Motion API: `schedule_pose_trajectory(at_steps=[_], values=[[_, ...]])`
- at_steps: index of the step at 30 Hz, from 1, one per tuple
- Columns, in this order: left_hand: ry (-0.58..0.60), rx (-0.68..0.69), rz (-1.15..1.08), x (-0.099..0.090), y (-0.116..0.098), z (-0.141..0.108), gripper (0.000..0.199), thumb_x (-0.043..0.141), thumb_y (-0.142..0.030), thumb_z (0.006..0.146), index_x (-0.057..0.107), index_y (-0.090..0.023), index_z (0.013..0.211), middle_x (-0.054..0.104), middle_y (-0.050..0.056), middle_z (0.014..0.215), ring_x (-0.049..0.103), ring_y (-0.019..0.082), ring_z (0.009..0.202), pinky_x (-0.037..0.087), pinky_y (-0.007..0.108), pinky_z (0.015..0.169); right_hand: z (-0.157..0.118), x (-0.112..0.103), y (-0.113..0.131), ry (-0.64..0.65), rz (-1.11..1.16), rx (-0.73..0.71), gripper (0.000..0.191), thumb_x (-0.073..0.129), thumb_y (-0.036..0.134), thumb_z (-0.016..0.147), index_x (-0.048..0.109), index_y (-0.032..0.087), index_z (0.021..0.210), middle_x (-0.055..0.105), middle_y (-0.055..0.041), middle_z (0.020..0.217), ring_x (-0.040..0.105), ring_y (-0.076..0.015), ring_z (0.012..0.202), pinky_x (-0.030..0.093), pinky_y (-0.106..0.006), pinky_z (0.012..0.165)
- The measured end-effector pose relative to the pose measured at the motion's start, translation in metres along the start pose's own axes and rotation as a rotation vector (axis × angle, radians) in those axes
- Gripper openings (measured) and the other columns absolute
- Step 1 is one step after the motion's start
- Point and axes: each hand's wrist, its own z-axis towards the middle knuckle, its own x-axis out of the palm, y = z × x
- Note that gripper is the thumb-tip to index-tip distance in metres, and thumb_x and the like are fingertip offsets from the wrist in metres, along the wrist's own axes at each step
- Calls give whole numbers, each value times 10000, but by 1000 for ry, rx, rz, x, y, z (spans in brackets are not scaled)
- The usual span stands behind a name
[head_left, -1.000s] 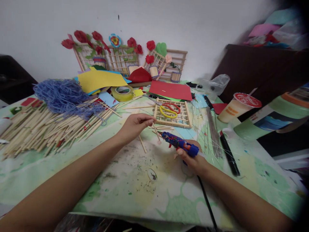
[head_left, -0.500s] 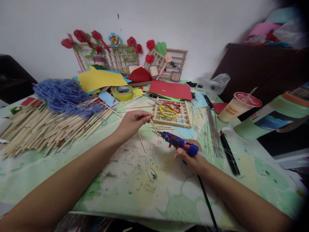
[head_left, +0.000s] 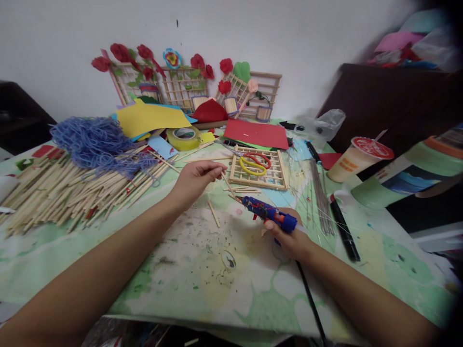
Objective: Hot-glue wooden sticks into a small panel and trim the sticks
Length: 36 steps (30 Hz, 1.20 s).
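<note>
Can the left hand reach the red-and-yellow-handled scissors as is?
Probably yes: the red-and-yellow-handled scissors lie uncovered atop the pale wooden lattice, near the left hand. But its fingers hold a thin pale wooden stick, likely to be set down first.

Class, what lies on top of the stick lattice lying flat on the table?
Scissors with red and yellow handles lie on the stick lattice. Parts of the lattice directly beneath them are covered and cannot be seen.
</note>
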Motion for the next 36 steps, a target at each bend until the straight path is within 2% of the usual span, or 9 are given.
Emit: schedule_pose_trajectory(at_steps=[5, 9, 14, 22, 31, 36], values=[[-41, -18, -89, -2, 8, 4, 286, 671, -406, 750, 729, -174, 908, 669, 42, 740, 569, 117, 678, 455, 237, 652, -1, 0, 0, -1, -17, 19, 492, 482, 610, 816, 525, 190, 566, 501, 1, 513, 455, -124, 486, 333, -248, 475], [-65, -20, -72, -4, 9, 6, 317, 682, -420, 732, 728, -164, 911, 668, 48, 736, 569, 128, 678, 458, 250, 652, 0, 0, 0, 1, -32, 20, 511, 458, 637, 813, 559, 190, 587, 524, -13, 523, 490, -144, 521, 366, -253, 493], [-33, -2, -15, -3, 7, 4, 280, 672, -392, 747, 731, -166, 902, 671, 46, 744, 579, 131, 700, 461, 249, 670, 0, 0, 2, -15, -23, -28, 518, 465, 644, 801, 569, 181, 595, 536, -16, 537, 483, -135, 502, 372, -249, 494], [22, 17, 38, 1, 4, 0, 267, 641, -379, 774, 733, -172, 917, 676, 47, 747, 590, 138, 704, 457, 246, 653, 0, 0, 2, -9, -19, -27, 530, 456, 653, 804, 573, 181, 593, 523, -11, 529, 482, -134, 502, 363, -251, 494], [-39, -3, 25, 1, -5, -1, 228, 664, -347, 751, 736, -170, 876, 676, 43, 722, 581, 132, 680, 464, 263, 667, 1, -1, 2, -6, -33, -2, 516, 456, 637, 818, 546, 191, 575, 522, -4, 521, 474, -128, 493, 349, -256, 494], [-59, -7, -18, -1, 2, 2, 256, 671, -376, 751, 734, -171, 890, 675, 47, 733, 578, 129, 676, 463, 256, 654, -1, 1, -2, 19, -46, 22, 505, 456, 635, 818, 535, 197, 580, 532, -8, 534, 472, -133, 503, 332, -261, 494]])
